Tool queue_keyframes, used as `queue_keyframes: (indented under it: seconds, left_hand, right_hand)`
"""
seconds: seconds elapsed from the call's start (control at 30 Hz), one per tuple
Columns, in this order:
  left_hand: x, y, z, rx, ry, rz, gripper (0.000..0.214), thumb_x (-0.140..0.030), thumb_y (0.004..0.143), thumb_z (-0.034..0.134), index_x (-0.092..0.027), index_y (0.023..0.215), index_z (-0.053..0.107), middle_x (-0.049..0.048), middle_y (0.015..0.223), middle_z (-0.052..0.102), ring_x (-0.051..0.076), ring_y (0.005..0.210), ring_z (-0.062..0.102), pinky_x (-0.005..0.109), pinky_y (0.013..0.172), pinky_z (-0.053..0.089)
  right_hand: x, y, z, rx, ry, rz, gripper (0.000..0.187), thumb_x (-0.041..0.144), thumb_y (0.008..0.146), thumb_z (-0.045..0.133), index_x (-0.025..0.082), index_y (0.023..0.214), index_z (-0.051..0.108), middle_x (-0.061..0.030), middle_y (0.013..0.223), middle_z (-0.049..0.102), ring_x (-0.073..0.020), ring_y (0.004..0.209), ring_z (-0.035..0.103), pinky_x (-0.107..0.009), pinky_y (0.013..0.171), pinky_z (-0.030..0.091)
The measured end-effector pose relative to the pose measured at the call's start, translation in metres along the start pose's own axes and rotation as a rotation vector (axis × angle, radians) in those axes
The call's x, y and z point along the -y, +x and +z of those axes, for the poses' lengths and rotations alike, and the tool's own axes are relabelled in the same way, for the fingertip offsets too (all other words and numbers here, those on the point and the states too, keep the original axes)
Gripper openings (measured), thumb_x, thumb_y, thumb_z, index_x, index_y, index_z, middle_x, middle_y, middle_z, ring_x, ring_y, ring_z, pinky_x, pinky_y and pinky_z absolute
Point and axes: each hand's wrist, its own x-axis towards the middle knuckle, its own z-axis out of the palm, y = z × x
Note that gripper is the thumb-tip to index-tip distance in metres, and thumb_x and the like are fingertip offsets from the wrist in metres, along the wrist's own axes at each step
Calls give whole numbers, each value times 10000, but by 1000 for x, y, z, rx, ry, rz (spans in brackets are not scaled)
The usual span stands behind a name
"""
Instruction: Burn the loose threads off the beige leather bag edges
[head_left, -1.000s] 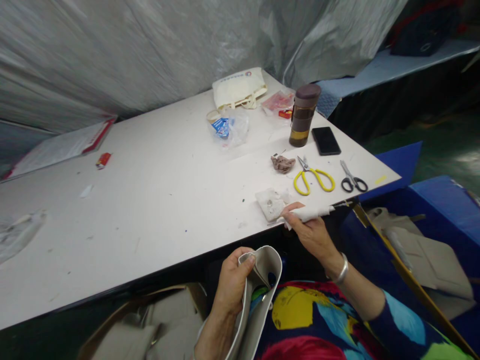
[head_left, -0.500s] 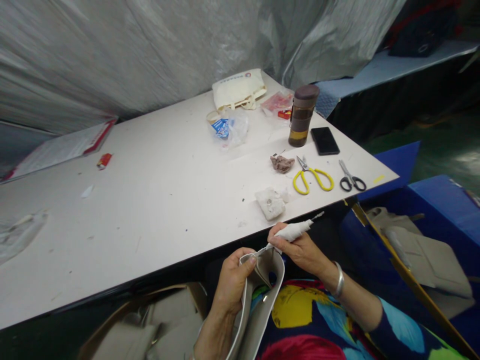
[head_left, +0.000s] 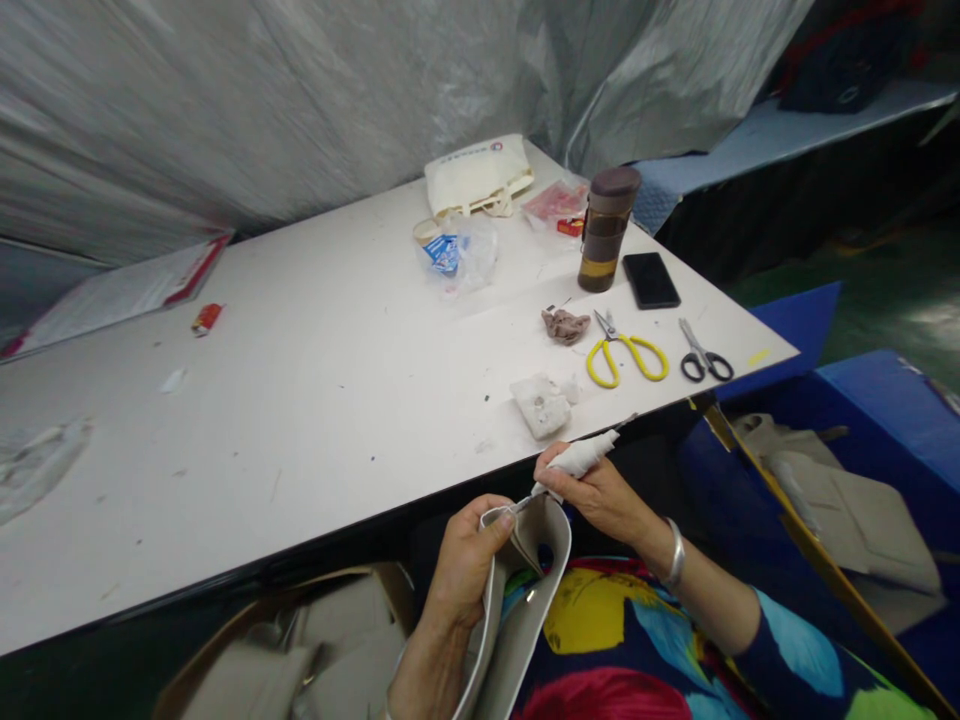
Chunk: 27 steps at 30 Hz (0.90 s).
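My left hand [head_left: 465, 565] grips the folded edge of a beige leather piece [head_left: 517, 600] over my lap, thumb on its top rim. My right hand [head_left: 596, 490] is closed round a thin tool wrapped in white cloth [head_left: 581, 458]. The tool's tip touches the top edge of the leather piece, right beside my left thumb. Both hands hover just below the front edge of the white table [head_left: 315, 390]. A silver bangle sits on my right wrist.
Near the table's front edge lie a white pad [head_left: 540, 404], yellow scissors [head_left: 626, 355], black scissors [head_left: 705, 355] and a brown rag [head_left: 565, 324]. Further back stand a brown bottle [head_left: 606, 228], a phone [head_left: 651, 279] and a cream bag [head_left: 476, 178]. Beige pieces lie in blue bins [head_left: 847, 500] at right.
My right hand lifted the wrapped tool off the white pad on the table and brought it down and left to the leather edge. My left hand held still.
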Motion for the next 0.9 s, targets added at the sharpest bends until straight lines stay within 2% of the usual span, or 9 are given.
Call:
queue_keyframes:
  seconds: [0.17, 0.33, 0.53, 0.8, 0.9]
  left_hand:
    - [0, 0, 0, 5, 9, 3, 415, -420, 627, 952, -153, 827, 703, 10, 673, 693, 132, 577, 591, 251, 608, 454]
    - [1, 0, 3, 18, -14, 4, 406, -404, 643, 941, -144, 834, 694, 15, 668, 688, 135, 569, 585, 250, 592, 443]
    - [2, 0, 3, 38, -30, -5, 402, -398, 649, 937, -149, 842, 687, 12, 669, 679, 134, 569, 577, 251, 588, 441]
    - [2, 0, 4, 55, 11, 14, 387, -406, 672, 921, -153, 843, 685, -1, 657, 654, 121, 567, 553, 240, 588, 429]
    - [3, 1, 2, 48, -3, 15, 375, -386, 675, 921, -150, 844, 685, -2, 666, 651, 120, 574, 558, 241, 593, 428]
  right_hand:
    - [-2, 0, 2, 12, -18, -2, 258, 421, 958, 683, 177, 876, 674, 19, 723, 571, -136, 669, 513, -270, 651, 434]
    - [-1, 0, 3, 23, -38, -12, 240, 418, 949, 690, 188, 878, 687, 3, 764, 631, -152, 717, 571, -276, 692, 466]
    - [-1, 1, 5, 20, -81, -1, 292, 464, 954, 670, 187, 861, 664, 1, 765, 622, -161, 721, 579, -287, 712, 470]
    - [3, 10, 10, 37, -165, 15, 322, 440, 996, 612, 197, 784, 618, 8, 748, 621, -157, 722, 584, -285, 726, 443]
    - [5, 7, 9, 68, -132, 2, 328, 474, 992, 640, 194, 821, 645, 7, 760, 629, -155, 720, 586, -281, 713, 455]
